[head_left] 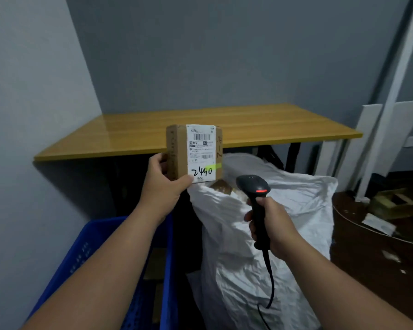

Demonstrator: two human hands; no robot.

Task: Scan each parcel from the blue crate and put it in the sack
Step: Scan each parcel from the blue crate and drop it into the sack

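My left hand [163, 181] grips a small brown cardboard parcel [177, 153] by its lower left corner and holds it upright, white shipping label with "2440" facing me. My right hand [271, 225] grips the handle of a black barcode scanner [254, 186], whose head with a lit red strip points up toward the parcel from the lower right, a short gap between them. The white sack [260, 234] stands open below both hands, with brown parcels showing in its mouth. The blue crate [100, 265] sits at lower left under my left forearm.
A yellow wooden table [260, 125] stands against the grey wall behind the sack. White boards [372, 136] lean at the right. A dark round surface with wooden scraps and papers [379, 222] lies at right. The scanner's cable [271, 289] hangs down over the sack.
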